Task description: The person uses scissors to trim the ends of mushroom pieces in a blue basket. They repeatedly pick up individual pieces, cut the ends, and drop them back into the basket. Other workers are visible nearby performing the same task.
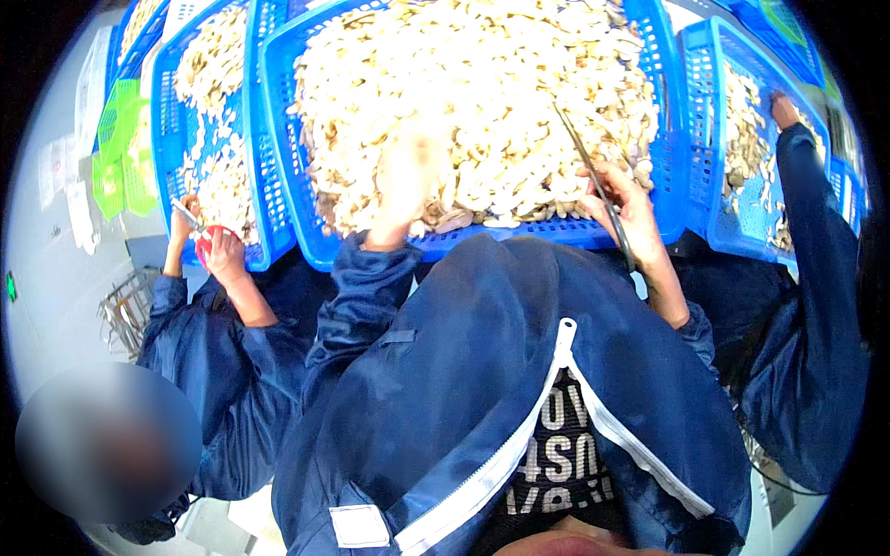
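Bright, even light; fisheye-bent dark rim; left hand (405,176) motion-blurred.

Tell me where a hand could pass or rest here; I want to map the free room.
Little is free: the middle blue basket is heaped with pale mushroom pieces, both hands at its near edge. Bare mesh shows in the right basket and the left basket. Neighbouring workers crowd both sides.

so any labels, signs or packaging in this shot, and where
Patch: blank white rectangle, low on the jacket front.
Sign: small green mark on the far-left wall.
Papers: pale sheets on the left wall, too blurred to tell more.
Shirt print: white letters on black, inside the open zip.
No screens.
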Demonstrator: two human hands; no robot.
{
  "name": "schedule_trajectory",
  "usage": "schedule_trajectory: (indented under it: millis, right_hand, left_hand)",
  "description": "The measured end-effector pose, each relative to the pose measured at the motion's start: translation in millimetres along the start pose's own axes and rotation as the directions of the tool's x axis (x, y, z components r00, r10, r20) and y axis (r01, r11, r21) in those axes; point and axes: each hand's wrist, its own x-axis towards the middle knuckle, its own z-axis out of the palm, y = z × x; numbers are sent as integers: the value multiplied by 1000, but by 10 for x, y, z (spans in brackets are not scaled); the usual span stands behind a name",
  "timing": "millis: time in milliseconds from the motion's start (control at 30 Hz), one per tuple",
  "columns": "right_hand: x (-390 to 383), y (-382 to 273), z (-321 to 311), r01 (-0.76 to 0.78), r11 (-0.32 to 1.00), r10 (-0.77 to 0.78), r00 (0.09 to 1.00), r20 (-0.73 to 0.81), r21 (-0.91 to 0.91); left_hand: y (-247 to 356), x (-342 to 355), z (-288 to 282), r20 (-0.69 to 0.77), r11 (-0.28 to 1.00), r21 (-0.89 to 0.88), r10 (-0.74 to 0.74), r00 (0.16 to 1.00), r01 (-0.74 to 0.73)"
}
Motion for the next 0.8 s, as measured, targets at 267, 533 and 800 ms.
schedule_trajectory:
  millis: [267, 533, 800]
  right_hand:
    - [144, -210, 20, -30, 999, 34, 995, 92, -43]
    - [144, -122, 36, 7, 998, 0, 993, 115, -64]
    - [24, -17, -204, 21, 1000, -21, 1000, -19, 12]
  left_hand:
    - [-505, -133, -840, 127, 786, 542, -426, 896, 297]
    - [684, -142, 290, 422, 999, 47, -36, 906, 18]
    - [41, -518, -843, 47, 839, 477, -323, 945, 263]
